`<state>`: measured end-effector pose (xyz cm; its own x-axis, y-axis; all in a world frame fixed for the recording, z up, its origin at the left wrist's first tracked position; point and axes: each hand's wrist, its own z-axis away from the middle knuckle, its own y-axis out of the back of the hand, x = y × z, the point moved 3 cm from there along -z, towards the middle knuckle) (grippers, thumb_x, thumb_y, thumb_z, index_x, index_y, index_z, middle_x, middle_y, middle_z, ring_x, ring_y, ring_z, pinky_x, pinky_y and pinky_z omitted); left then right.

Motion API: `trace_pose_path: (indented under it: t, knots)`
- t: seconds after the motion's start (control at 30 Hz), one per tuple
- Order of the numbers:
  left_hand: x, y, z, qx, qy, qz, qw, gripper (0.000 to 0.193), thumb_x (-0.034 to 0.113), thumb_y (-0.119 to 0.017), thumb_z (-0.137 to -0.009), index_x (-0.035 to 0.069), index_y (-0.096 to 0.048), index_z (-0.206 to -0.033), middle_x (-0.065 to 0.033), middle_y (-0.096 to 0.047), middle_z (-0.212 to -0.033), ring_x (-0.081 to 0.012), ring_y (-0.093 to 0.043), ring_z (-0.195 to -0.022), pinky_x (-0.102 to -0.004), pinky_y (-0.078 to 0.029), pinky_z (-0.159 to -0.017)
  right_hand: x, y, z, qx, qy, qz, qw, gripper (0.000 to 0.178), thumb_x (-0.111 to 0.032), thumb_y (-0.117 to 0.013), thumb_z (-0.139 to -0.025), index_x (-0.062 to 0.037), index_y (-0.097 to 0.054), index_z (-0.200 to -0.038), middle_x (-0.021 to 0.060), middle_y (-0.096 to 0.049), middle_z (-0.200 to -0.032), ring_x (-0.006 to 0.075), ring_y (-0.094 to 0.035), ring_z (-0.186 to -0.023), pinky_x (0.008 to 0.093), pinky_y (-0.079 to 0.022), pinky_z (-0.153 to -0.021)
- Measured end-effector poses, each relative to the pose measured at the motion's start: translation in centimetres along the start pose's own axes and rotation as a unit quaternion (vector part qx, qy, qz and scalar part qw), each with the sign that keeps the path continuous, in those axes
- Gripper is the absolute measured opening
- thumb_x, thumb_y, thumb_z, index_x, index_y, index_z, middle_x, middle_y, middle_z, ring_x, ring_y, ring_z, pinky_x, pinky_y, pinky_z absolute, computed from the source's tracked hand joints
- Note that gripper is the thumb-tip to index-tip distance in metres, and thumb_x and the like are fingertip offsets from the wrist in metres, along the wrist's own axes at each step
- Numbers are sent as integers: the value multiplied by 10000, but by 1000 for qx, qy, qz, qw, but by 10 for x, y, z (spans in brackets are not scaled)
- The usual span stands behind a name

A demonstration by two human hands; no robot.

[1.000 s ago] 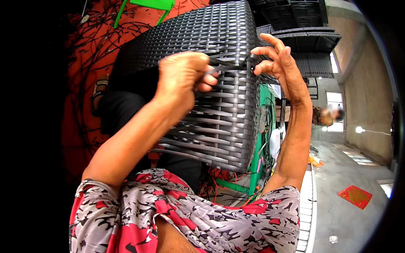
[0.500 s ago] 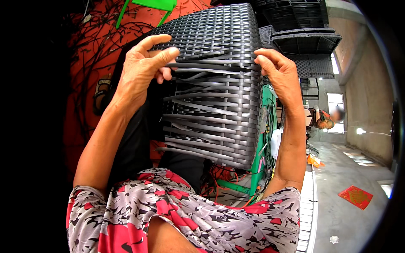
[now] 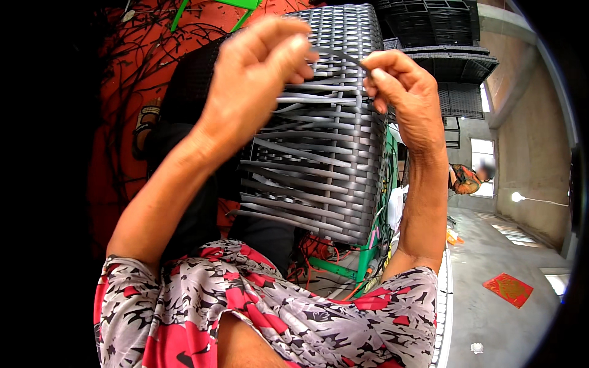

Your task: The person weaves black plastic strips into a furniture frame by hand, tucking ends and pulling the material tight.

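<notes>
A dark grey woven plastic wicker piece (image 3: 354, 184) rests before me, its upper part tightly woven. Lower down, several loose strip ends (image 3: 288, 153) stick out toward the left from the woven edge. Between my two hands a dark plastic strip (image 3: 339, 54) bows upward above the weave. My left hand (image 3: 257, 70), a little blurred, is closed on the strip's left part over the upper left of the piece. At the right edge of the piece, my right hand (image 3: 405, 92) pinches the strip's other part between thumb and fingers.
A green stand (image 3: 343, 270) with tangled cables is under the piece. Strip scraps litter the red floor covering (image 3: 116, 165) at left, near a green plastic chair (image 3: 240, 5). Black wicker furniture (image 3: 451, 64) is stacked at upper right. Farther right, another person (image 3: 467, 180) is visible.
My left hand has moved right and up, toward my right hand. The strip, earlier lying across the weave, now arches above it between both hands. My right hand has risen slightly.
</notes>
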<state>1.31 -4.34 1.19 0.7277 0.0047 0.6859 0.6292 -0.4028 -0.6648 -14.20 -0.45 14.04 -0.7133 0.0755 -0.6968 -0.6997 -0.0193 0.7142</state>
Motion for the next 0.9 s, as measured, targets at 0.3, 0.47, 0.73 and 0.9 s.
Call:
trace_pose_path:
  t: [0.3, 0.47, 0.73, 0.9]
  knots:
    - [-58, -39, 37, -113, -232, -342, 903, 275, -88, -593, -720, 10, -605, -977, -123, -591, -906, -297, -564, -822, -368, -464, -733, 1, 17, 10, 96, 86, -141, 982, 195, -147, -643, -877, 6, -649, -998, 56, -620, -780, 82, -537, -658, 184, -401, -525]
    - [-62, -39, 32, -124, -207, -476, 845, 400, -39, -574, -680, 37, -593, -1072, -94, -551, -896, -262, -514, -837, -370, -400, -734, -20, 11, 13, 130, 160, -66, 976, 168, -64, -605, -888, -1, -643, -1038, 60, -633, -879, 86, -557, -692, 181, -417, -590]
    - [-60, -42, 34, -127, -262, -529, 797, 414, 70, -608, -707, 108, -610, -1119, -83, -515, -851, -222, -485, -805, -353, -363, -697, -27, 4, 21, 171, 226, 270, 920, 232, 20, -619, -838, -38, -662, -1058, 40, -627, -825, 96, -548, -674, 207, -432, -604]
    - [-66, -39, 31, -119, -283, -547, 779, 368, 95, -590, -732, 98, -617, -1099, -86, -528, -867, -226, -492, -823, -359, -362, -709, -26, 0, 24, 161, 261, 349, 886, 260, 19, -617, -830, -40, -650, -1081, 78, -625, -816, 131, -559, -647, 235, -441, -590]
